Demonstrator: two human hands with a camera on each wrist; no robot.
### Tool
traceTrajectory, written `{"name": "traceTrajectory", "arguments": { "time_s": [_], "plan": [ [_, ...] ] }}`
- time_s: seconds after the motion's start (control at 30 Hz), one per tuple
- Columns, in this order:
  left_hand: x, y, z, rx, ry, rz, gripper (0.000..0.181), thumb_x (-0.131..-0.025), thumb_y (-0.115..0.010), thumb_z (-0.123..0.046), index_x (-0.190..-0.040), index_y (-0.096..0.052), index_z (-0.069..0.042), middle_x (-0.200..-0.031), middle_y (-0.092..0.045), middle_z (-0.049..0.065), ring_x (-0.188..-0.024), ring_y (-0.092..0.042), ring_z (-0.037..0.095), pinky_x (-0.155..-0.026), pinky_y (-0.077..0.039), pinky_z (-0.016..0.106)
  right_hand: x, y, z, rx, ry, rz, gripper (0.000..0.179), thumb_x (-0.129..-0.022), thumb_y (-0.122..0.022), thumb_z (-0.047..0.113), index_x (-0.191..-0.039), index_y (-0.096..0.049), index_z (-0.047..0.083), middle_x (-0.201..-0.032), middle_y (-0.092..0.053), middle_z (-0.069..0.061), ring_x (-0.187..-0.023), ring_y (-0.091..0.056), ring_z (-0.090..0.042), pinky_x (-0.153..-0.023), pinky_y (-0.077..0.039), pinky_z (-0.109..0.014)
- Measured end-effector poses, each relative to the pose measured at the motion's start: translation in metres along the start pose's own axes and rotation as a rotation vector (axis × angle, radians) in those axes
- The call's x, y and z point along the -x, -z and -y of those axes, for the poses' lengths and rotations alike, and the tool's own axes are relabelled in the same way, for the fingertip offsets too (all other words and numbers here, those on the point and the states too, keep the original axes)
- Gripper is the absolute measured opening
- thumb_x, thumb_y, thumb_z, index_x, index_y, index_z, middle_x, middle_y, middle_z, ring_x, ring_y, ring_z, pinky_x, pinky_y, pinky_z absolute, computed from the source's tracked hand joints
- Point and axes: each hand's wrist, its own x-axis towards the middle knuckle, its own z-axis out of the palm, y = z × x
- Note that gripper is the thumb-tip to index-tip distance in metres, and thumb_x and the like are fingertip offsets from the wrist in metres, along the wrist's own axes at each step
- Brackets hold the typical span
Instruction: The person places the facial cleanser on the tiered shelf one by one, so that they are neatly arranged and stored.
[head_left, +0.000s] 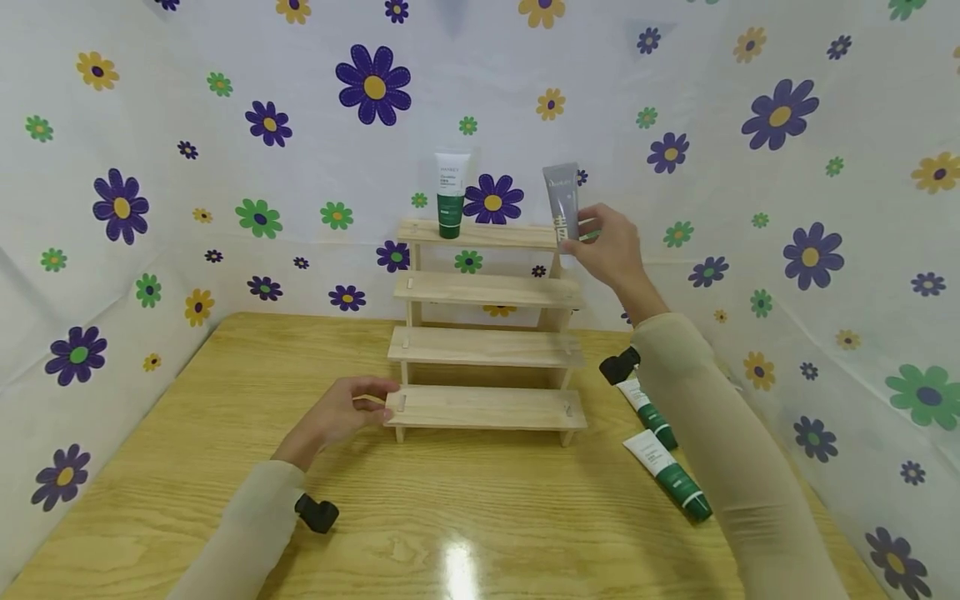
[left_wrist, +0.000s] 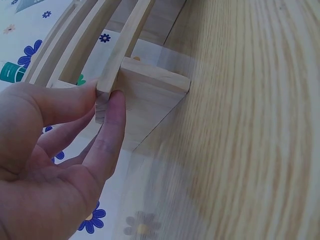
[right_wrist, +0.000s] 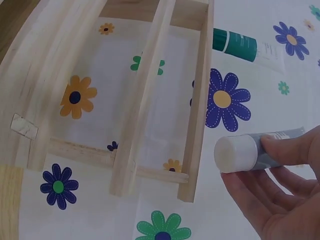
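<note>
A four-tier wooden shelf rack [head_left: 487, 406] stands on the table. With thumb and fingers, my left hand [head_left: 347, 414] pinches the left end of its lowest board, as the left wrist view shows close up. Up at the top tier's right end, my right hand [head_left: 611, 246] holds a grey tube [head_left: 562, 200] with its white cap down. The right wrist view shows that cap [right_wrist: 235, 154] beside the top board, apart from it. A white and green tube [head_left: 452, 196] stands upright on the top board, left of the middle.
Two more white and green tubes lie on the table at the right: the nearer tube [head_left: 667, 475] and one behind it [head_left: 651, 415], partly under my right forearm. A flowered sheet [head_left: 300, 167] hangs behind and at both sides of the wooden table [head_left: 360, 508].
</note>
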Motion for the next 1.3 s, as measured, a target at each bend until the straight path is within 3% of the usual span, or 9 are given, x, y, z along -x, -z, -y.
{"name": "traceTrajectory", "arguments": {
  "time_s": [0.2, 0.47, 0.77, 1.3],
  "plan": [
    [-0.001, 0.000, 0.002, -0.009, 0.011, -0.003, 0.044, -0.098, -0.069, -0.006, -0.141, -0.060, -0.006, -0.139, -0.059, 0.021, -0.115, -0.068, 0.025, -0.092, -0.060, 0.035, -0.017, -0.011, 0.011, -0.068, -0.077, 0.042, 0.049, -0.095, -0.073, 0.012, -0.140, -0.056, 0.001, -0.135, -0.066, -0.023, -0.119, -0.067, -0.036, -0.093, -0.060, -0.045],
    [-0.001, 0.000, 0.001, 0.004, 0.008, 0.004, 0.045, -0.098, -0.070, -0.006, -0.141, -0.060, -0.005, -0.139, -0.059, 0.022, -0.116, -0.067, 0.026, -0.093, -0.060, 0.035, -0.034, -0.027, 0.019, -0.159, -0.107, 0.084, 0.050, -0.096, -0.072, 0.011, -0.142, -0.054, 0.003, -0.137, -0.065, -0.019, -0.120, -0.067, -0.032, -0.091, -0.061, -0.038],
    [0.000, 0.000, 0.000, -0.003, 0.022, -0.002, 0.044, -0.098, -0.069, -0.006, -0.141, -0.060, -0.006, -0.139, -0.059, 0.021, -0.116, -0.067, 0.027, -0.091, -0.060, 0.033, -0.049, -0.044, 0.027, -0.187, -0.058, 0.119, 0.049, -0.097, -0.070, 0.007, -0.142, -0.052, 0.002, -0.138, -0.064, -0.019, -0.120, -0.065, -0.031, -0.095, -0.060, -0.039],
    [0.001, 0.000, -0.001, -0.001, 0.010, 0.007, 0.046, -0.098, -0.069, -0.006, -0.142, -0.059, -0.005, -0.140, -0.059, 0.021, -0.116, -0.067, 0.026, -0.092, -0.060, 0.035, -0.058, -0.069, 0.028, -0.271, -0.057, 0.064, 0.046, -0.097, -0.068, 0.003, -0.140, -0.051, -0.001, -0.139, -0.062, -0.021, -0.120, -0.065, -0.031, -0.096, -0.060, -0.037]
  ]
}}
